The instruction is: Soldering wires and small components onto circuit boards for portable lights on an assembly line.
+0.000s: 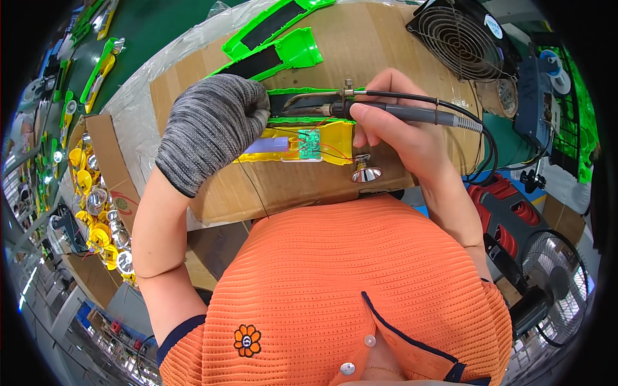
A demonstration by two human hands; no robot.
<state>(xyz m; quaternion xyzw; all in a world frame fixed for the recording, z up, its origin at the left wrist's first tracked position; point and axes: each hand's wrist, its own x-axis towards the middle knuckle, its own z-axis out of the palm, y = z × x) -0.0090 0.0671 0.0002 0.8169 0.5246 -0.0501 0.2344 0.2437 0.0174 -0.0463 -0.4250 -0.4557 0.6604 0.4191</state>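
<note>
My right hand point(402, 132) grips a soldering iron point(421, 116) with a dark grey handle and a curved metal tube clamped along its front. The iron's tip points left, over a green plastic shell half point(302, 120). In a grey knitted glove, my left hand point(209, 135) is closed at the shell's left end; what its fingers hold is hidden. Just below lies a yellow shell half point(338, 143) with a purple cylindrical battery point(270, 145), a small green circuit board point(309, 145) and thin wires. A small silver reflector point(366, 174) sits at its right end.
Cardboard point(360, 45) covers the work surface. More green shells point(283, 51) lie at the far side. A black fume fan point(457, 42) and a blue-grey soldering station point(537, 103) stand at right. Yellow-rimmed reflectors point(96, 199) fill a box at left. A floor fan point(557, 283) stands lower right.
</note>
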